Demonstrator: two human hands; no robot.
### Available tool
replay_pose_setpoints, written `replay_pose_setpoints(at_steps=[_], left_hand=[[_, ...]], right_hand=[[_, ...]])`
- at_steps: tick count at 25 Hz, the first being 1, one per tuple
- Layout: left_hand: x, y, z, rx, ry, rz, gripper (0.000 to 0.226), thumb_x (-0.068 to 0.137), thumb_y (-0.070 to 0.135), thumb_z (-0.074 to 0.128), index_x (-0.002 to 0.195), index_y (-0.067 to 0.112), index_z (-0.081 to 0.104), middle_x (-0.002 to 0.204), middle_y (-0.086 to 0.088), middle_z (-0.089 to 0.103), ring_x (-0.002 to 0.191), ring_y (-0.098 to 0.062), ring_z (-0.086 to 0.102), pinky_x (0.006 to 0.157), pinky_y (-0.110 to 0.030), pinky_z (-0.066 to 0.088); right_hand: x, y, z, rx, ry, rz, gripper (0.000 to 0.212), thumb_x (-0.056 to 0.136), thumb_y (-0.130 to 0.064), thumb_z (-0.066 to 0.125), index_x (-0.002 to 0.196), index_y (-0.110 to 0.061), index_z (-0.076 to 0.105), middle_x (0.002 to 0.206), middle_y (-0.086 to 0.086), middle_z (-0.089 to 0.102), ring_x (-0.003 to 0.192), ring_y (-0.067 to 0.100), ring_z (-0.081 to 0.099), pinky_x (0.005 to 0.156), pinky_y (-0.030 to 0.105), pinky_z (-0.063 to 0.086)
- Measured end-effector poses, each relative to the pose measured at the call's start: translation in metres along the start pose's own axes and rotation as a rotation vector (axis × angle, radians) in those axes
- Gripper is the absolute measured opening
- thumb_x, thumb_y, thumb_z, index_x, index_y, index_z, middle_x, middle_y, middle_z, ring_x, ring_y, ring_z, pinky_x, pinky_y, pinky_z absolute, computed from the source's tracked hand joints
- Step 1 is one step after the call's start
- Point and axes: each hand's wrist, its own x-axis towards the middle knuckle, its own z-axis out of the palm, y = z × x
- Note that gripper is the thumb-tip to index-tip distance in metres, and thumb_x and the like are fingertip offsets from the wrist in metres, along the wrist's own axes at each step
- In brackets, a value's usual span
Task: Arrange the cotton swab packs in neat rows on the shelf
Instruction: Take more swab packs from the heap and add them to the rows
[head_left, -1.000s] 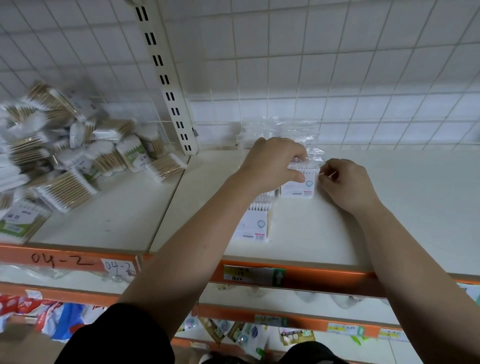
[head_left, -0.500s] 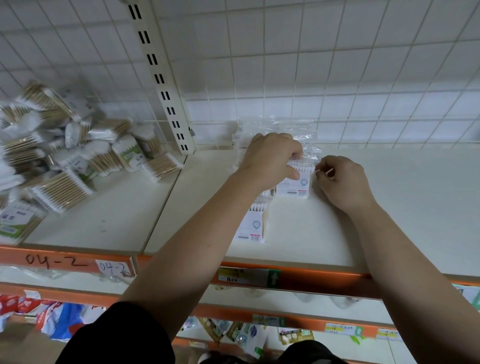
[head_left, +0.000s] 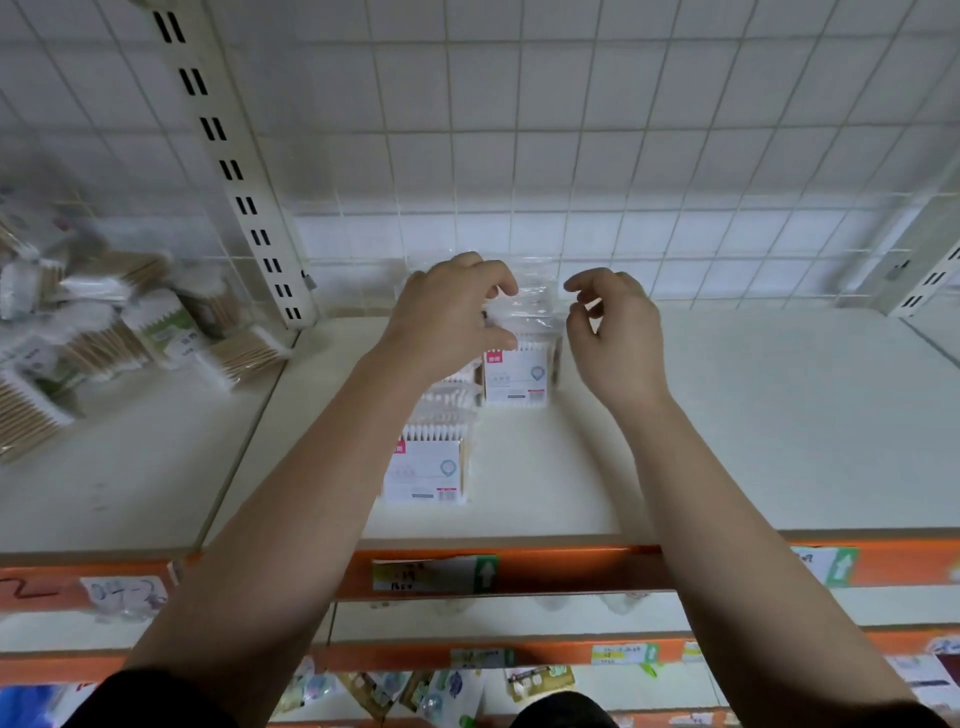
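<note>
**Head view, L to R.** Far L: a loose heap of cotton swab packs (head_left: 104, 338) is seen piled on the adjoining board, blurred. A slotted upright (head_left: 234, 171) is set betw. that board and the main shelf (head_left: 322, 441).

Centre: the left hand (head_left: 447, 312) is held w/ fingers curled claw-like over crinkled clear film (head_left: 537, 296) at the back of the shelf. Its thumb lies at the top edge of the rear pack (head_left: 517, 376). Whether film or pack is actually pinched cannot be told.

Beside the L forearm, a front pack (head_left: 423, 470) is stood upright near the shelf's front edge, label toward the camera. A middle pack (head_left: 452, 397) is partly hidden behind it. The rear pack is stood upright further back, offset to the R.

R of centre: the right hand (head_left: 613, 338) is raised clear of the packs, fingers loosely bent, nothing grasped.

Background: wire grid panel (head_left: 675, 156). Foreground: orange edge strip (head_left: 571, 566) w/ price label (head_left: 431, 574).
</note>
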Motion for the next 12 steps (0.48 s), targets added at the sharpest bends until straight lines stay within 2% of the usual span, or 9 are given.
replay_pose_setpoints(at_steps=[3, 5, 8, 10, 12], left_hand=[[-0.003, -0.01, -0.007, -0.033, 0.02, 0.018, 0.038, 0.071, 0.037, 0.079, 0.105, 0.028, 0.063, 0.1, 0.01, 0.057, 0.085, -0.005, 0.05, 0.086, -0.037, 0.044], [-0.007, -0.014, -0.011, -0.07, 0.034, 0.037, 0.034, 0.073, 0.037, 0.078, 0.103, 0.028, 0.064, 0.1, 0.01, 0.058, 0.085, -0.006, 0.05, 0.087, -0.039, 0.045], [-0.01, -0.02, -0.017, -0.112, 0.024, 0.061, 0.03, 0.074, 0.035, 0.077, 0.101, 0.028, 0.064, 0.099, 0.01, 0.06, 0.086, -0.008, 0.054, 0.086, -0.039, 0.046], [-0.013, -0.023, -0.02, -0.13, 0.02, 0.073, 0.028, 0.075, 0.033, 0.077, 0.1, 0.027, 0.065, 0.099, 0.01, 0.061, 0.087, -0.01, 0.056, 0.085, -0.038, 0.047], [-0.014, -0.025, -0.022, -0.127, 0.02, 0.085, 0.027, 0.076, 0.032, 0.076, 0.1, 0.026, 0.065, 0.098, 0.01, 0.06, 0.087, -0.012, 0.057, 0.085, -0.038, 0.047]], right_hand=[[0.001, -0.015, -0.001, -0.015, 0.021, -0.012, 0.03, 0.082, -0.004, 0.048, 0.105, -0.014, 0.063, 0.1, 0.001, 0.059, 0.085, 0.016, 0.056, 0.074, 0.025, 0.043], [0.002, -0.022, -0.001, -0.022, 0.015, 0.057, 0.034, 0.082, -0.001, 0.044, 0.108, -0.014, 0.062, 0.103, 0.003, 0.058, 0.084, 0.015, 0.055, 0.073, 0.026, 0.044], [0.0, -0.024, -0.001, -0.061, -0.013, 0.185, 0.037, 0.085, 0.001, 0.039, 0.111, -0.013, 0.061, 0.105, 0.006, 0.058, 0.084, 0.016, 0.053, 0.069, 0.024, 0.038], [-0.004, -0.025, -0.001, -0.072, -0.03, 0.244, 0.029, 0.091, -0.006, 0.039, 0.11, -0.014, 0.06, 0.1, 0.004, 0.06, 0.086, 0.02, 0.055, 0.069, 0.025, 0.037], [-0.008, -0.028, 0.001, -0.058, -0.076, 0.308, 0.022, 0.096, -0.017, 0.04, 0.106, -0.014, 0.059, 0.086, 0.0, 0.062, 0.085, 0.022, 0.06, 0.067, 0.029, 0.04]])
